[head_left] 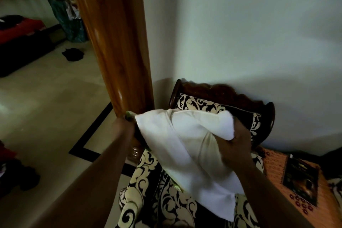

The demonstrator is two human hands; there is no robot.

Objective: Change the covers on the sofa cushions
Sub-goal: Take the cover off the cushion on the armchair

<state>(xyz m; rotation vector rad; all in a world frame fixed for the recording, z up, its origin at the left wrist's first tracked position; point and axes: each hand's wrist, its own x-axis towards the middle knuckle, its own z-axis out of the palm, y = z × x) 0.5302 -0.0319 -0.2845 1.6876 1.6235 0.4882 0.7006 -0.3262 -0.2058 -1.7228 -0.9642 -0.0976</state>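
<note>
A white cushion (185,146) is held up over a sofa chair (166,200) with black-and-cream floral upholstery. My right hand (238,144) grips the cushion's upper right corner, fingers curled into the fabric. My left hand (127,122) is at the cushion's upper left corner, mostly hidden behind it; a bit of green fabric (129,114) shows there. The cushion hangs tilted, its lower corner pointing down toward the seat.
The chair's carved dark wood back (222,90) stands against a pale wall. A wooden door frame (114,42) rises just left of it. An orange patterned seat (281,172) lies to the right. Tiled floor with dark clothing (73,54) spreads left.
</note>
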